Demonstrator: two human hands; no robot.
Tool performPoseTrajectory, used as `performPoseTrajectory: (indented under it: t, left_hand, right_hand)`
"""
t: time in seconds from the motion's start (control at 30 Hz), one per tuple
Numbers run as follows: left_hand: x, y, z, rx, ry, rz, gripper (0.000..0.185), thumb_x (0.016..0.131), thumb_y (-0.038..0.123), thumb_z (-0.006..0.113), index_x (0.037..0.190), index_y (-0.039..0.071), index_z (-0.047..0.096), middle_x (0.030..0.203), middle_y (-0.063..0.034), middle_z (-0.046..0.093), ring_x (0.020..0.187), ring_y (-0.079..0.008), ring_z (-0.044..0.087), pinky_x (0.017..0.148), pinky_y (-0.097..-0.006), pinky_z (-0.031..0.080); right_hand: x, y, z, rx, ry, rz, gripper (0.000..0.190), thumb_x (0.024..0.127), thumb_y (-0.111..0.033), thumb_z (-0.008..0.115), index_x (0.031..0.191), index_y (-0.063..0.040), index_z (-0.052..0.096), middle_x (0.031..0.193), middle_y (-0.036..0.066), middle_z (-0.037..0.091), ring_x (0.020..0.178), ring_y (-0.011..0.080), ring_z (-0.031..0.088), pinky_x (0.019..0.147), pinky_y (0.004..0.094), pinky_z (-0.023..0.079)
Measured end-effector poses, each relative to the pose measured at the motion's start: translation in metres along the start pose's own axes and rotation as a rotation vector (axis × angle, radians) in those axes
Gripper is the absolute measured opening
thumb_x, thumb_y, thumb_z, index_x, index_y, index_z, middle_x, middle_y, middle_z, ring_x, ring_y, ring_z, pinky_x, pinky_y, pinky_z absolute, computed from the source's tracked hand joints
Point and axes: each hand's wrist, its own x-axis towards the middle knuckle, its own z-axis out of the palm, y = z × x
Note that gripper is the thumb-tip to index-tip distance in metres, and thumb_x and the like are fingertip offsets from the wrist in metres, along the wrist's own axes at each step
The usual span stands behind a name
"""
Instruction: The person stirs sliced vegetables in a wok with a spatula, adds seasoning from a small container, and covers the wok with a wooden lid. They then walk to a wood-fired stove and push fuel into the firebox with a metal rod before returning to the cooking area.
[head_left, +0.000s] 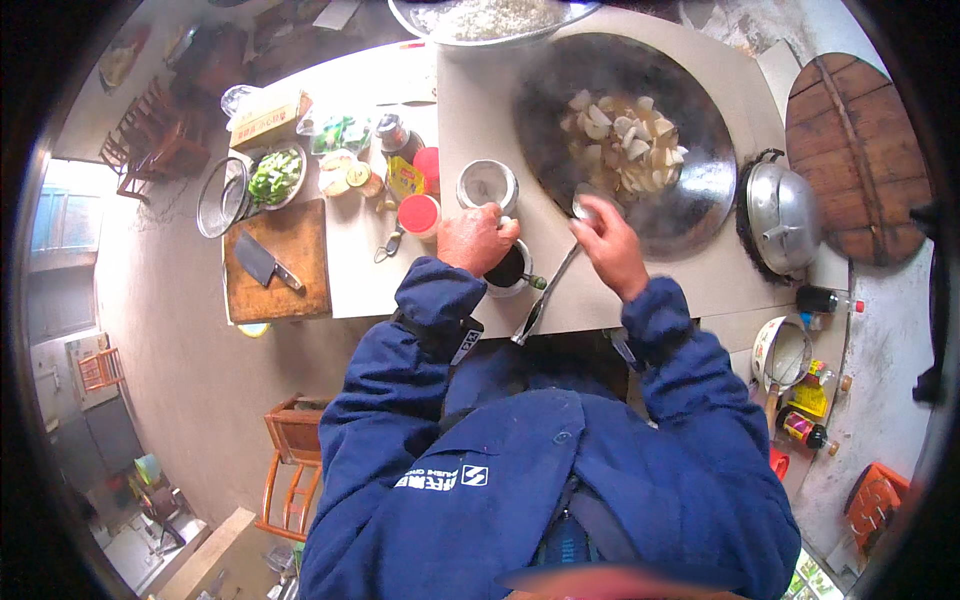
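Note:
My left hand (474, 241) is curled between a white jar (487, 184) with pale contents and a pot of dark contents (505, 268). A small whitish thing shows at its fingertips; what it is, I cannot tell. My right hand (613, 244) is at the near left rim of a large wok (709, 187), its thumb and fingers close to the upper end of a metal cooking utensil (551, 289). The fingers hide whether they grip it. Pale sliced pieces (634, 139) lie in brown liquid in the steaming wok. A green-tipped handle (534, 281) sticks out of the dark pot.
On the left, a cleaver (259, 259) lies on a wooden cutting board (315, 300), near a bowl of chopped greens (276, 176). Red-lidded jars (418, 215) and bottles crowd the counter. A metal lidded pot (784, 214) and a round wooden lid (855, 157) are at right.

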Motion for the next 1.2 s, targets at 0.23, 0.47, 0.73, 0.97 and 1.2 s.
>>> performPoseTrajectory:
  t: [0.23,0.47,0.73,0.97,1.2]
  left_hand:
    - [0.067,-0.013,-0.016,0.067,0.053,0.068,0.041,0.081,0.04,0.054,0.093,0.005,0.071,0.087,-0.023,0.068,0.086,-0.0395,0.067,0.08,-0.0468,0.053]
    - [0.158,-0.013,-0.039,0.195,0.012,-0.016,0.047,0.081,0.041,0.053,0.105,0.005,0.069,0.101,-0.0199,0.069,0.102,-0.0372,0.064,0.091,-0.0453,0.049]
    - [0.219,-0.024,-0.044,0.192,0.008,-0.033,0.046,0.082,0.045,0.057,0.106,0.007,0.07,0.096,-0.0132,0.071,0.096,-0.0332,0.066,0.089,-0.0433,0.049]
    - [0.173,-0.024,-0.055,0.099,0.196,-0.009,0.059,0.085,0.051,0.057,0.125,0.008,0.056,0.122,-0.0193,0.062,0.115,-0.0365,0.057,0.097,-0.0453,0.044]
    - [0.03,-0.014,-0.019,-0.284,0.155,0.212,0.035,0.081,0.026,0.072,0.107,0.007,0.061,0.074,-0.0128,0.063,0.067,-0.0288,0.063,0.063,-0.0402,0.05]
  right_hand:
    - [-0.111,0.062,-0.028,0.07,-0.338,0.672,0.026,0.091,-0.026,0.061,0.097,-0.001,0.064,0.076,0.005,0.065,0.063,0.0116,0.06,0.056,0.0273,0.05]
    - [-0.138,0.042,0.02,0.305,-0.649,0.944,0.048,0.092,-0.044,0.059,0.112,0.0,0.06,0.099,0.011,0.066,0.077,0.0163,0.063,0.063,0.0294,0.054]
    - [-0.127,0.022,0.046,0.856,-0.627,1.115,0.046,0.096,-0.041,0.055,0.116,0.001,0.057,0.106,0.016,0.064,0.089,0.0237,0.066,0.075,0.035,0.058]
    - [-0.116,0.01,0.059,0.815,-0.524,1.094,0.034,0.092,-0.037,0.063,0.101,-0.004,0.061,0.083,0.004,0.062,0.065,0.0112,0.061,0.056,0.0262,0.055]
    - [-0.093,0.006,0.071,0.461,-0.553,1.087,0.037,0.088,-0.043,0.065,0.085,-0.006,0.064,0.071,0.0,0.058,0.055,0.0067,0.051,0.048,0.024,0.048]
